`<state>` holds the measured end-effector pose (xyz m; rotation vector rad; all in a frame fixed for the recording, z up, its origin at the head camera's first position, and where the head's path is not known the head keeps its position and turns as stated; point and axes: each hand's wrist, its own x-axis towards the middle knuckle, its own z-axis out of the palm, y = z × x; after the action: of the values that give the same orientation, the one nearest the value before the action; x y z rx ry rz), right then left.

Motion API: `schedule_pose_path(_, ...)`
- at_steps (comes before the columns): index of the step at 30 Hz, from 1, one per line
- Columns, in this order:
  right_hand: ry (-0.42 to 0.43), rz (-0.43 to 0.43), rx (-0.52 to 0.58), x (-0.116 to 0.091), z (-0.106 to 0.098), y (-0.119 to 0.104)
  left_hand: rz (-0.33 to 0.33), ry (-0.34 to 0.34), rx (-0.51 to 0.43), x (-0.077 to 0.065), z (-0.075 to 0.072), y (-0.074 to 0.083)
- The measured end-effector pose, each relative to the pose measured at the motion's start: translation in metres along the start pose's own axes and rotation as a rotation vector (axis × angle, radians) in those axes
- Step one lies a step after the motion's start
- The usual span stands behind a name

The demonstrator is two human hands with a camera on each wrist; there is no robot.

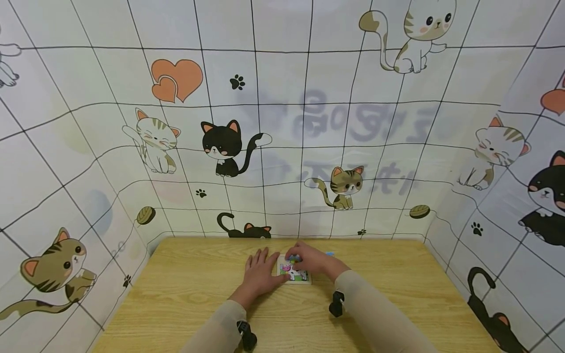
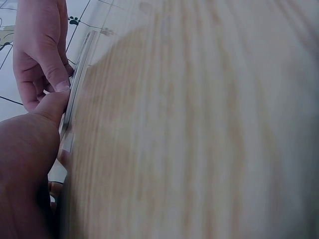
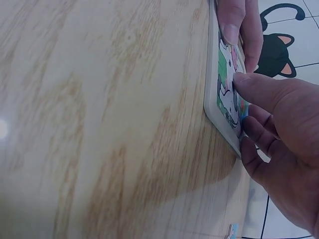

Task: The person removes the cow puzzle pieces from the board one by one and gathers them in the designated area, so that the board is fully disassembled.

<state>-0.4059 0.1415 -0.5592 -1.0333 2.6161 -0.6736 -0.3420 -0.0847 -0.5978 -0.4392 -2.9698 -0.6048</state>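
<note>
A small flat picture puzzle board (image 1: 304, 281) with a pale rim and a cartoon cow lies on the table. My left hand (image 1: 261, 274) rests at its left side with fingers spread and the thumb on the lower edge. Over the board's upper part, my right hand (image 1: 311, 259) bends its thumb and fingers around a small blue, colourful puzzle piece (image 1: 294, 257), mostly hidden by the fingers. From the right wrist view, the right thumb touches the picture face while the other fingers curl by the board's edge (image 3: 224, 123).
The wooden table (image 1: 198, 274) spreads around the board. A small blue piece (image 1: 329, 253) lies behind the right wrist. A curtain (image 1: 282, 122) printed with cats and grid lines rises along the table's back and sides.
</note>
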Motion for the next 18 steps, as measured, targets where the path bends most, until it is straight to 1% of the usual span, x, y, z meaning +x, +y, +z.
schedule_pose_path(4, 0.005, -0.008, 0.009, -0.0003, -0.0004, -0.0004, 0.005, 0.013, -0.014, -0.0003, -0.0004, 0.0005)
schedule_pose_path(8, 0.005, -0.009, 0.012, -0.0003, -0.0007, -0.0009, 0.015, 0.028, -0.03, -0.0006, 0.0024, -0.0006)
schedule_pose_path(11, 0.006, -0.003, 0.018, -0.0003, -0.0005, -0.0017, 0.013, 0.024, -0.031, -0.0008, 0.0032, -0.001)
schedule_pose_path(18, 0.022, -0.012, 0.021, 0.0, 0.0014, -0.0006, -0.003, 0.004, -0.012, -0.0006, -0.0008, 0.0012)
